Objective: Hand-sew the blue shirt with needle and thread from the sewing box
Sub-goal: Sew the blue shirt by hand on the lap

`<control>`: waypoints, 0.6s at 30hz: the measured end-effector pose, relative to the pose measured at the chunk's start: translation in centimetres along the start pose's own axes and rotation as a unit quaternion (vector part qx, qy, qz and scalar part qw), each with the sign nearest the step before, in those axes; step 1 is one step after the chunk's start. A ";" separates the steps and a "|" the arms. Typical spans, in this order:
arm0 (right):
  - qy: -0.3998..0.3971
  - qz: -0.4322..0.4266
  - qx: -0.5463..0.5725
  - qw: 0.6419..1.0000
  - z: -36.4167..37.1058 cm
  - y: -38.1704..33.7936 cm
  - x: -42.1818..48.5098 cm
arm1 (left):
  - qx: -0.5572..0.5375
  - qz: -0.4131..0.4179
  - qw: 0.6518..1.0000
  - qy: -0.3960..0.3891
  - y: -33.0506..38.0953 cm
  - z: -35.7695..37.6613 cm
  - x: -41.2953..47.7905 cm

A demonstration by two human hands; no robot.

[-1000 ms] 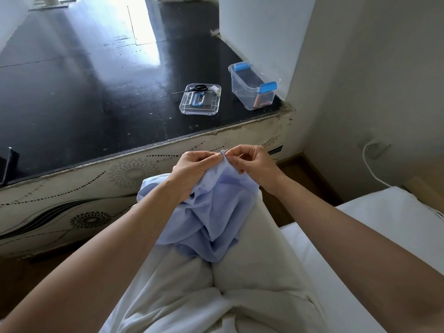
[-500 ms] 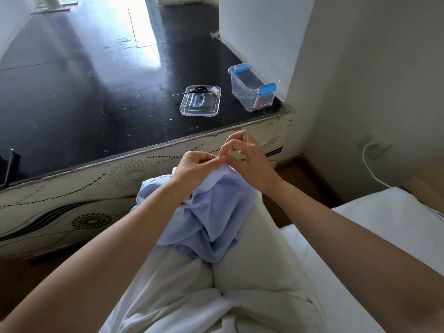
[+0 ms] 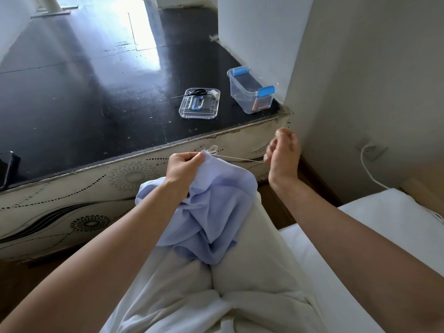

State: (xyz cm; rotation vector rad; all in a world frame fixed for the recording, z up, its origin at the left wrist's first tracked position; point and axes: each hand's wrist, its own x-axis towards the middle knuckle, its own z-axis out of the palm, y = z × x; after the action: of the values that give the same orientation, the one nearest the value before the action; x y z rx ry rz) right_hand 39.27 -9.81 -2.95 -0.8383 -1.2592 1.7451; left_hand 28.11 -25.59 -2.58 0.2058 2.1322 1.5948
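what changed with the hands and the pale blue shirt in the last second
The right hand swung right, away from the pale blue cloth shirt, pulling a thin white thread taut from its top fold. The left hand still pinches that fold; the clear plastic sewing box stayed put.

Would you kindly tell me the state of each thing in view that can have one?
blue shirt, bunched, top edge held up.
left hand, grips the blue shirt's edge.
thread, taut from the shirt to the right hand.
right hand, pinches the thread.
sewing box, open, lid off.
lid, lying beside the box on the black surface.
scissors, closed, on the lid.
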 end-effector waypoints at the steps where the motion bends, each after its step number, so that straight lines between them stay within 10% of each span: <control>1: 0.047 -0.010 -0.003 0.999 -0.2 0.1 0.3 | -0.006 0.001 1.000 0.012 0.0 0.0 0.0; 5: 0.058 -0.037 -0.075 0.995 -0.4 0.4 0.7 | -0.023 0.023 0.999 0.039 0.2 0.3 -0.2; 11: -0.225 -0.082 -0.252 0.938 1.2 1.0 -0.8 | -0.038 0.052 0.998 0.008 0.3 0.4 -0.5; 18: -0.241 -0.173 -0.326 0.897 2.6 2.7 -0.9 | -0.067 0.051 0.996 -0.010 0.3 0.5 -0.8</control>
State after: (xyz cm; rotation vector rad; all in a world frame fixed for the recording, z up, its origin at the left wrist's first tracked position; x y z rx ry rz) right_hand 36.87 -12.20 -4.76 -0.4802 -2.2498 1.2703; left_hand 28.98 -25.33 -2.22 0.2906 2.0196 1.7789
